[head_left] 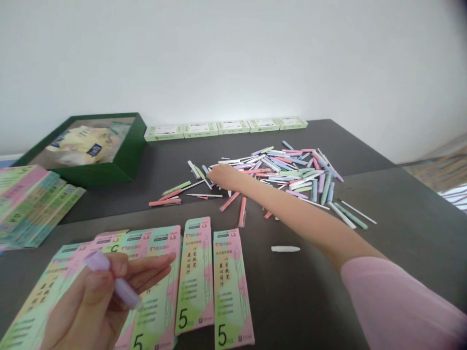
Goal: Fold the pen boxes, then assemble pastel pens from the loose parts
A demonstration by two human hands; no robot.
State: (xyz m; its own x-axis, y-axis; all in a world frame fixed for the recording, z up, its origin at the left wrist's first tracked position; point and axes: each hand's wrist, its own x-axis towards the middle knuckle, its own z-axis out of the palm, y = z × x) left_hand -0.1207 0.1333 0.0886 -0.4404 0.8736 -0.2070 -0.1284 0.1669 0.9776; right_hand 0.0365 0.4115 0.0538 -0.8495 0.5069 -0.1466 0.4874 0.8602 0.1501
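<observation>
My left hand [98,296] is at the lower left, closed with thumb and fingers on a light purple pen barrel [126,293]. The barrel slants down to the right, and a fingertip covers its middle. Stretched far forward, my right hand [223,177] is at the left side of a heap of loose pen parts [284,167] in pink, purple, blue, green and white. Its fingers are curled down among the parts, and what they hold, if anything, is hidden. Beneath my left hand lie several flat pen boxes [195,282] marked "5". A white pen barrel [285,249] lies apart, below my right forearm.
At the back left stands a green open box [124,150] with yellow and clear plastic packaging [85,143] inside. Several pale green boxes [233,127] line the wall. More pen boxes [36,206] are stacked at the left. The dark table [310,306] ends at the right.
</observation>
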